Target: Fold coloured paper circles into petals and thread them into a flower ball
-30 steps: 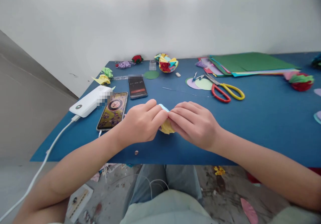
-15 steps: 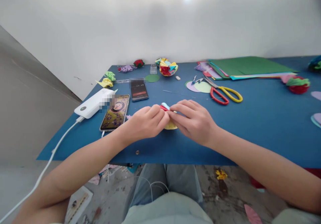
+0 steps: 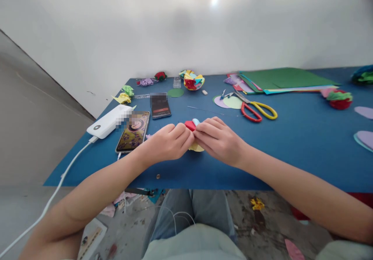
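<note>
My left hand (image 3: 167, 143) and my right hand (image 3: 220, 139) meet over the near middle of the blue table (image 3: 291, 143). Both pinch a small stack of folded paper pieces (image 3: 193, 125), red and light blue on top and yellow showing underneath. The fingers of both hands are closed on it, fingertips touching, and most of the paper is hidden by them.
Two phones (image 3: 133, 131) and a white power bank (image 3: 108, 121) with a cable lie at the left. Red and yellow scissors (image 3: 258, 110) and paper circles (image 3: 230, 101) lie beyond my right hand. Coloured paper sheets (image 3: 279, 79) and several crumpled paper flowers (image 3: 192, 80) sit further back.
The red and blue layers of the paper stack have come into sight between my fingertips. Both hands stay pinched together in nearly the same spot; the view shifted slightly.
</note>
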Available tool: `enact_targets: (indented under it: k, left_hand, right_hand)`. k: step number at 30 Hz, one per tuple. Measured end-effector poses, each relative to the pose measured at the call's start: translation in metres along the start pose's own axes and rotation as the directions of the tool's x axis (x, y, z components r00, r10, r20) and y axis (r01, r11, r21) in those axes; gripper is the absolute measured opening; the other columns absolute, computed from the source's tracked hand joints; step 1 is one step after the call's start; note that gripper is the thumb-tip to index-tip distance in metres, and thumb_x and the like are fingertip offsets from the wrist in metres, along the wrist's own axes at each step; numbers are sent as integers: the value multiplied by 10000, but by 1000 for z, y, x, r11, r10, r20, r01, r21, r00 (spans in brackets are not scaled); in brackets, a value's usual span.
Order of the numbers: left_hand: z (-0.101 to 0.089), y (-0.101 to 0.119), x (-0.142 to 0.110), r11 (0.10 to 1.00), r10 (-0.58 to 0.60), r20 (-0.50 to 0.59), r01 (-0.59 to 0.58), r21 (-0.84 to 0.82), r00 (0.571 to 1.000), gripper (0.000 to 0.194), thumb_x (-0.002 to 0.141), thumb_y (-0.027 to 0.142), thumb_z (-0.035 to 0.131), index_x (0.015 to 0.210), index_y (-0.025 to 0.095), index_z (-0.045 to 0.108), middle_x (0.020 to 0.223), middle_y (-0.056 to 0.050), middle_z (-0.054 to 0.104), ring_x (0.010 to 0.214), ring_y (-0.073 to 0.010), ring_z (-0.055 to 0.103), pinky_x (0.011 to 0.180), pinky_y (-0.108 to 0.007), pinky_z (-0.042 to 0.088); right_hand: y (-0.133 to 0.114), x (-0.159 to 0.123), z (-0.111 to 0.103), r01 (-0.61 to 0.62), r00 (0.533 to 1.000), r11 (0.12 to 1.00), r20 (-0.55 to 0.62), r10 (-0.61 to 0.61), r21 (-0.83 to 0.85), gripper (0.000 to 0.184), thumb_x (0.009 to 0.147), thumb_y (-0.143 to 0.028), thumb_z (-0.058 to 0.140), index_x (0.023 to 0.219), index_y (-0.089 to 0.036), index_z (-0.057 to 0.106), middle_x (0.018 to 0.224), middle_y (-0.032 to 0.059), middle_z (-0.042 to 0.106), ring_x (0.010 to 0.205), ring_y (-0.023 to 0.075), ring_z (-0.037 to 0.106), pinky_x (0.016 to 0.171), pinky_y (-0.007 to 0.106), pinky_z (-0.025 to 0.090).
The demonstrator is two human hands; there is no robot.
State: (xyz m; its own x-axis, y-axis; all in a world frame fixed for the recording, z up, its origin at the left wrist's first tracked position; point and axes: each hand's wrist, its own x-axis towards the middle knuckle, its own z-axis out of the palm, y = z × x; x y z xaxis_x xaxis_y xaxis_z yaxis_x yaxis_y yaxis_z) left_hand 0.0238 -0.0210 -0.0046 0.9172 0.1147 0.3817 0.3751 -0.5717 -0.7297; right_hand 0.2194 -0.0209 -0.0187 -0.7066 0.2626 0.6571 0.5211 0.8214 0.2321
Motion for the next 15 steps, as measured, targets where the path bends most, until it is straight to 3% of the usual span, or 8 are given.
enact_targets:
  k: [9, 15]
  left_hand:
    - [1, 2, 0, 1000, -2, -45, 3, 18, 999, 120, 863, 117, 444, 919, 87, 546, 736, -60, 595, 659, -148, 534, 570, -285, 440]
    - [2, 5, 1, 999, -41, -47, 40, -21, 998, 120, 859, 119, 456, 915, 68, 549, 735, -74, 591, 665, -154, 538, 561, -290, 441]
  right_hand:
    - [0, 0, -1, -61, 998, 998, -13, 61, 17, 201, 877, -157, 440, 785, -120, 616, 830, 85, 609, 727, 153, 471, 671, 305, 373]
    - [1, -1, 1, -49, 997, 996, -58, 54, 72, 207, 868, -138, 453, 723, -129, 600, 755, 55, 607, 699, 135, 469, 670, 290, 374]
